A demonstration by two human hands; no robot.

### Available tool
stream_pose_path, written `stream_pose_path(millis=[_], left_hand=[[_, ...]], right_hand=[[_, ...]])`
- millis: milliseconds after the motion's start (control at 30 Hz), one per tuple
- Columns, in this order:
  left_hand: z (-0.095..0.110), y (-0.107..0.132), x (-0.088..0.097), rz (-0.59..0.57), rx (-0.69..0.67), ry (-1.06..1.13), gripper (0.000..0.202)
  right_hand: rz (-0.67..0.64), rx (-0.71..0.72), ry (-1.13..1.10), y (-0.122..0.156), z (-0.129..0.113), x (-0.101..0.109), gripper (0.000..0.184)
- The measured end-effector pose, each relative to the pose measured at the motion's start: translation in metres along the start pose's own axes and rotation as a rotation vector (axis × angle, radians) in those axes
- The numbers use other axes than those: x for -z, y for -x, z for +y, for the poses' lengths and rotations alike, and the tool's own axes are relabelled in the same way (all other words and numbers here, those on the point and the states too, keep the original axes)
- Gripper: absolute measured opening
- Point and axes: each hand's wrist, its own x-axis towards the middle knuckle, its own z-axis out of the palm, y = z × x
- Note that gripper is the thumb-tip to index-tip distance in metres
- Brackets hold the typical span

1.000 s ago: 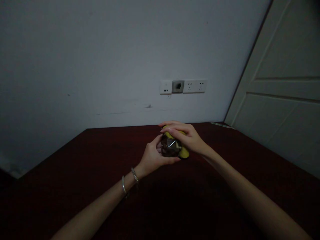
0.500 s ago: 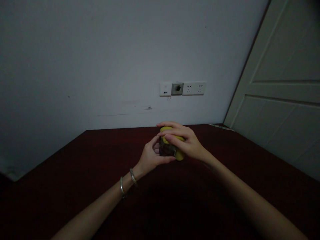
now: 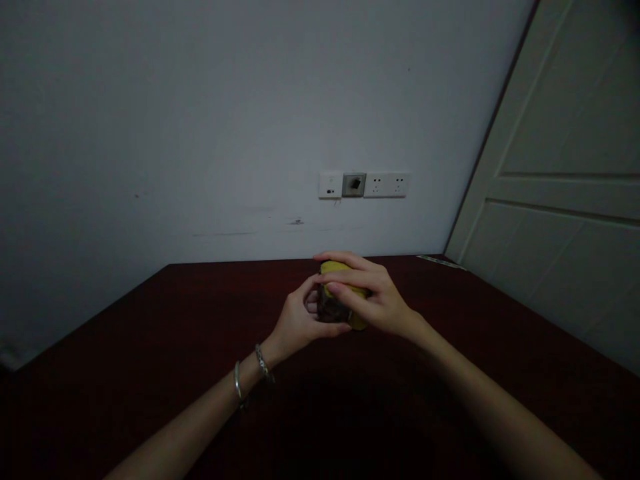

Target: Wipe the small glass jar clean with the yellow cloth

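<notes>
In the middle of the view, my left hand (image 3: 295, 319) is closed round a small dark brown, jar-like object (image 3: 331, 308), its thumb along the near underside and its fingers behind. My right hand (image 3: 377, 293) lies over the top and right side, gripping a yellow cloth (image 3: 357, 321) that is pressed against the dark object. Yellow also shows between the right fingers. Both hands nearly meet at the object's upper left. Dim light and the fingers hide the object's exact kind.
A dark red table (image 3: 225, 293) spreads beneath the hands and meets a white wall (image 3: 225, 133). Wall sockets (image 3: 387, 185) sit above its back edge. At the right stands a pale panelled door (image 3: 565, 200). A thin printed strip (image 3: 441, 262) lies at the back right corner.
Both hands and what they hold appear slightly lower, as does the whole background, so the view has tilted a little. The grip of both hands looks the same.
</notes>
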Motion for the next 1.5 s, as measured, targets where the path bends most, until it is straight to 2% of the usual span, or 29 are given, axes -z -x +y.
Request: stream_pose_path(millis=[100,267,433,567,767,900,1033,1133,1233,1400,1500], left_hand=[[0.001,0.0,0.001,-0.002,-0.008,-0.028,0.069],[0.001,-0.001,0.002,-0.035,0.043,-0.008,0.089],[0.0,-0.001,0.003,-0.053,0.031,-0.019,0.093],[0.0,-0.001,0.003,-0.049,0.033,-0.03,0.09],[0.0,-0.003,0.005,0.03,0.006,-0.044,0.076],[-0.003,-0.003,0.005,0.001,0.017,0.011,0.075],[-0.005,-0.003,0.005,-0.012,0.064,0.089,0.08],[-0.004,-0.004,0.006,-0.015,0.099,0.124,0.083],[-0.002,-0.005,0.006,-0.022,0.089,0.147,0.082],[-0.002,-0.004,0.004,0.034,0.073,0.237,0.066],[-0.003,-0.004,0.003,0.036,0.072,0.257,0.063]], right_hand=[[-0.004,-0.01,-0.018,0.0,-0.001,0.001,0.022],[0.06,-0.21,-0.219,-0.003,0.01,0.0,0.019],[0.076,-0.325,-0.306,-0.004,0.016,-0.001,0.02],[0.088,-0.228,-0.206,-0.002,0.011,-0.002,0.02],[-0.009,-0.034,-0.016,0.001,-0.001,-0.002,0.023],[0.059,-0.063,-0.09,0.001,0.004,-0.005,0.022],[0.149,-0.208,-0.234,0.001,0.016,-0.008,0.021],[0.163,-0.267,-0.302,0.001,0.022,-0.008,0.02],[0.155,-0.218,-0.288,0.002,0.021,-0.006,0.02],[0.094,-0.048,-0.169,0.004,0.009,-0.003,0.024],[0.087,-0.025,-0.146,0.005,0.007,-0.004,0.025]])
